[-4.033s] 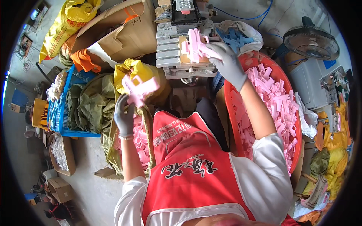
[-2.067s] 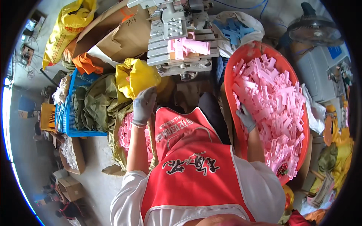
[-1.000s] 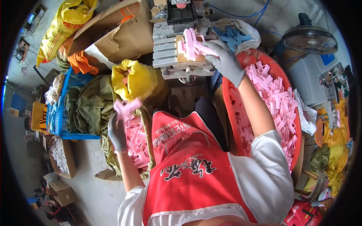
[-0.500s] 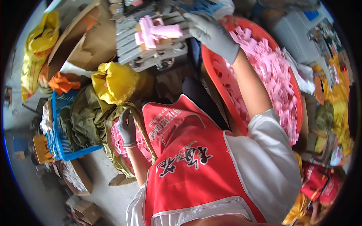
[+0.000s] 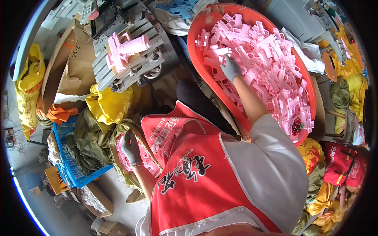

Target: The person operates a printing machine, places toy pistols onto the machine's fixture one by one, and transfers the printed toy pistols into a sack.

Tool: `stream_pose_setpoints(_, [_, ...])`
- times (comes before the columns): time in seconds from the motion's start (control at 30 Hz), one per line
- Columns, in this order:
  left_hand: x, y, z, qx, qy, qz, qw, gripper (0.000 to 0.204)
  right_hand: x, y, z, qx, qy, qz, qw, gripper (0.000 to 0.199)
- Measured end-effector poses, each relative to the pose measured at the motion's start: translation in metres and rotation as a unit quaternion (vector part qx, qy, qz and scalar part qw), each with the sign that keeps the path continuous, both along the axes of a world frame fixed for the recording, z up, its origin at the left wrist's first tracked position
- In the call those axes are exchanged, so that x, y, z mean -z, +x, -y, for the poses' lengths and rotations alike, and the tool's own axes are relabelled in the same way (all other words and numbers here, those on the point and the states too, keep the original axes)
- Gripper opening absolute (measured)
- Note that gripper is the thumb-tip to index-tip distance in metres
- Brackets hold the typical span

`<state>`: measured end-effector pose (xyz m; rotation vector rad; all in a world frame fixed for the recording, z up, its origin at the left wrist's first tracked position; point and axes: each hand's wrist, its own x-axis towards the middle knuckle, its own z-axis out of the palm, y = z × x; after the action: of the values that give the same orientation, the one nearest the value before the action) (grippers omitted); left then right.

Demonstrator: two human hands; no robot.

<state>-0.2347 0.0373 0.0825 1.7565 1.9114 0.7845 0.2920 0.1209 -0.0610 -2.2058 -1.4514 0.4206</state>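
My right hand (image 5: 231, 69), in a grey glove, reaches into a red oval tub (image 5: 195, 43) heaped with pink plastic toy pistol pieces. Its fingers close on one pink toy pistol piece (image 5: 221, 54) near the tub's left side. My left hand (image 5: 131, 149), also gloved, rests at the mouth of a green sack (image 5: 117, 160) over more pink pieces (image 5: 149, 162). Its fingers are slightly apart, with nothing visible between them. Ahead, a pink toy pistol piece (image 5: 125, 50) lies on a holder on a grey slatted machine bed (image 5: 103, 74).
A blue crate (image 5: 83, 179) with green sacking stands at my left, beside a yellow bag (image 5: 110, 103). Cardboard (image 5: 76, 65) leans behind them. A small container of red and dark bits (image 5: 297, 126) sits at the tub's near end. A grey box-shaped unit (image 5: 293, 19) stands beyond the tub.
My right hand has moved from beside the machine bed into the red tub and closed on a toy pistol piece. My left hand stays at the sack. The view has shifted.
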Motion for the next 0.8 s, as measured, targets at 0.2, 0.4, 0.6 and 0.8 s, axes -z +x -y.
stream_pose_setpoints(0.2, [-0.007, 0.011, 0.001, 0.035, 0.004, -0.044, 0.998, 0.023, -0.020, 0.001, -0.011, -0.008, -0.088, 0.132, 0.987, 0.040])
stream_pose_setpoints(0.4, [0.005, 0.002, 0.008, 0.012, -0.009, -0.032, 0.999, 0.027, 0.001, 0.017, 0.066, 0.089, 0.012, 0.099, 0.991, 0.036])
stream_pose_setpoints(0.6, [0.009, 0.008, -0.005, 0.036, -0.030, -0.041, 0.998, 0.029, 0.015, -0.002, 0.110, 0.127, -0.040, 0.054, 0.990, 0.056])
stream_pose_setpoints(0.8, [-0.018, 0.039, -0.023, 0.067, 0.011, -0.036, 0.997, 0.026, 0.050, 0.014, 0.107, 0.236, 0.006, -0.018, 0.972, 0.063])
